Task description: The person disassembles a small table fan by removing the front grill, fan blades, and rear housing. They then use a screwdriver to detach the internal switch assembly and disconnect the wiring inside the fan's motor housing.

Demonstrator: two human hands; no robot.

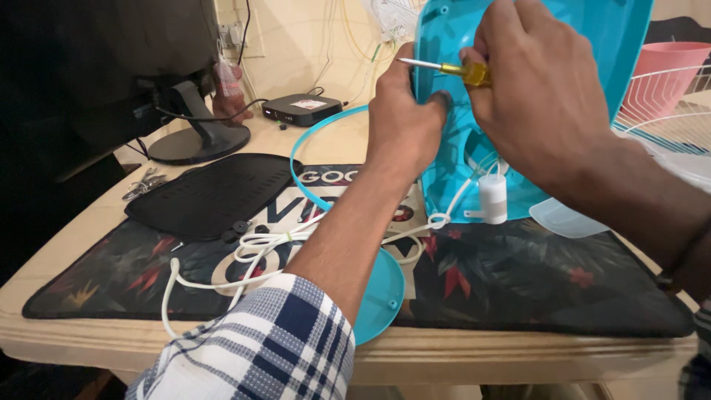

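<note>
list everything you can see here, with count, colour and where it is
fan housing: 1, turquoise, upright at the mat's far edge
screwdriver: 1, yellow handle, metal shaft, against the housing
white cord: 1, white, coiled on the mat, runs to the housing
white cylinder part: 1, white, at the housing's base
round cap: 1, turquoise, near table edge
ring: 1, turquoise, behind the left forearm
black grille panel: 1, black, left on the mat
desk mat: 1, dark with leaf print, on the table
small box: 1, black, back of table
monitor stand: 1, dark, back left
basket: 1, pink, far right
left hand: 1, braces the housing
right hand: 1, grips the screwdriver
</note>
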